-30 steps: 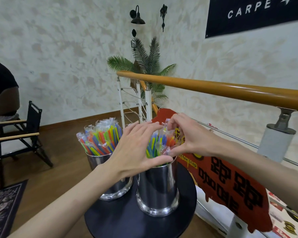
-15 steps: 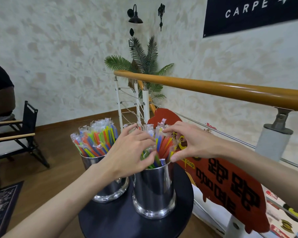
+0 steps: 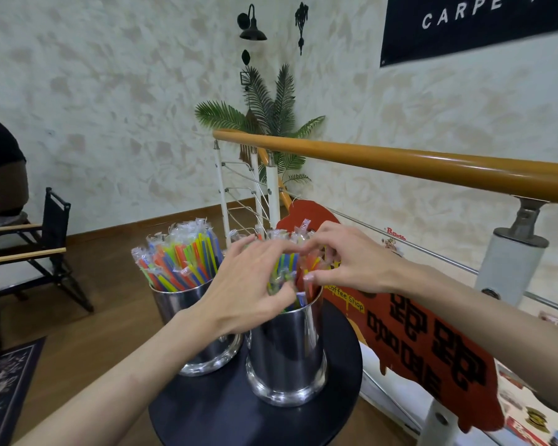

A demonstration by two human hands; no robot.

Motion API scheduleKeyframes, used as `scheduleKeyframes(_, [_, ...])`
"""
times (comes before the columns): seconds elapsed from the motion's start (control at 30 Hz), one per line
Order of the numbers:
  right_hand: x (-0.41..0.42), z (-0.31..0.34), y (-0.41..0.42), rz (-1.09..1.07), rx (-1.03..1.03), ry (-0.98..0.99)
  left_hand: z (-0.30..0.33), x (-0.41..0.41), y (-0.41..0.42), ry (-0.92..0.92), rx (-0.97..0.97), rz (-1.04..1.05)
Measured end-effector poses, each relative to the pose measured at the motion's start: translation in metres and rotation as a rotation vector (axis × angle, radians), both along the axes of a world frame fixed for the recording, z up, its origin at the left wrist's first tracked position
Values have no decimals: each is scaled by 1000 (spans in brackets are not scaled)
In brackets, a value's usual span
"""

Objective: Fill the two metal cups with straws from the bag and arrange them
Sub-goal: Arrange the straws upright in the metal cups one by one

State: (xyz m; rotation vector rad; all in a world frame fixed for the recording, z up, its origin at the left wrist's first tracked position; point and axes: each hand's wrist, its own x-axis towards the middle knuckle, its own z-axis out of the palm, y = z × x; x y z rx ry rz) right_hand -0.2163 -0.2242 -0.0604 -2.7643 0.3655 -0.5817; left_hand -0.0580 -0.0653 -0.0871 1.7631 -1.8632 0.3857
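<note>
Standing on a round black table (image 3: pixel 207 413) are two metal cups. Left cup (image 3: pixel 174 304) — packed with wrapped coloured straws (image 3: pixel 181 262), untouched. Right cup (image 3: pixel 287 349) — its straws (image 3: pixel 287 262) enclosed by both hands. Left hand (image 3: pixel 248 288): fingers curled around the bundle, thumb at the rim. Right hand (image 3: pixel 345 262): fingers bent over the straw tops, thumb pressed against them. Behind, a wooden handrail (image 3: pixel 400 165) and red sign (image 3: pixel 416 342).

A wooden handrail (image 3: pixel 432 167) fronts a potted palm (image 3: pixel 271 123); a folding chair (image 3: pixel 39 252) stands left.
</note>
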Motion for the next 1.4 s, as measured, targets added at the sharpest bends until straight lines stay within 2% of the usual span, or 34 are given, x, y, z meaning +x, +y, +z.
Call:
scheduleKeyframes(0.2, [8,-5,1,3,-42,-69,-2,0,-1,-93,17,7])
scheduleKeyframes(0.3, [8,-6,0,11,-39,-65,-4,-2,-7,-105,-55,75])
scheduleKeyframes(0.47, [0,1,-5,18,-7,12,-7,3,-11,11,-152,87])
scheduleKeyframes(0.6, [-7,6,-7,26,-26,77,-6,5,-12,113,-152,109])
scheduleKeyframes(0.73, [-7,3,-12,0,-38,24,-3,4,-12,217,-162,77])
scheduleKeyframes(0.9, [-5,-2,-13,-14,-22,-34,0,8,-16,87,-120,77])
scheduleKeyframes(1.1, [-5,-1,-12,8,16,-51,-7,19,-10,-271,-224,253])
scheduleKeyframes(1.2, [-4,-2,-12,1,12,-51,-7,17,-9,-267,-157,268])
scheduleKeyframes(1.3, [-5,-2,-12,-14,-13,-56,-6,15,-10,-173,-55,240])
scheduleKeyframes(1.4, [-5,-1,-10,-19,-19,-63,-5,13,-11,-113,-32,198])
